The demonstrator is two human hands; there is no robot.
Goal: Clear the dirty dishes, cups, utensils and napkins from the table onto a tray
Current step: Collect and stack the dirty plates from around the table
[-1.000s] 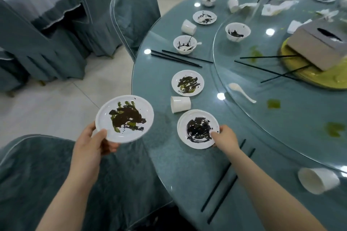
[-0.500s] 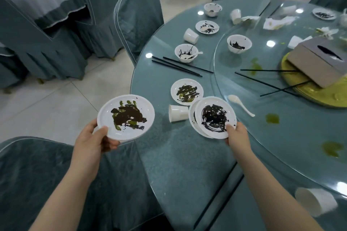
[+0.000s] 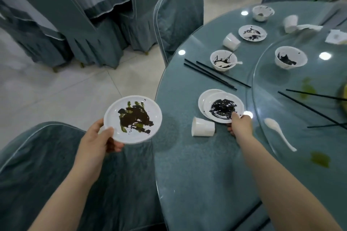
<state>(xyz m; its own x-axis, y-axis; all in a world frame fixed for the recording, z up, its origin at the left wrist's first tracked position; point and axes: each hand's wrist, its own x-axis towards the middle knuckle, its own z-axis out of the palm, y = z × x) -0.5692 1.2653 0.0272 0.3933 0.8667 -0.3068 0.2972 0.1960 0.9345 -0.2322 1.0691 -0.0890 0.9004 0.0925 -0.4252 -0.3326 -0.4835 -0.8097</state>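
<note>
Plates first: both are round, so no real long axis. The left hand (image 3: 97, 137) grips a white plate (image 3: 133, 119) by its near rim, held roughly flat off the table's edge over a covered chair (image 3: 56, 174), smeared dark brown and green. The right hand (image 3: 239, 124) pinches the near rim of a black-smeared plate (image 3: 223, 107), which sits overlapping another plate (image 3: 203, 97) on the table (image 3: 197, 174). A tipped paper cup (image 3: 203, 127) lies just beside that hand, mouth pointing right. Black chopsticks (image 3: 210, 75) run diagonally behind, near a dirty bowl (image 3: 223, 60). A white spoon (image 3: 279, 133) lies to the right.
</note>
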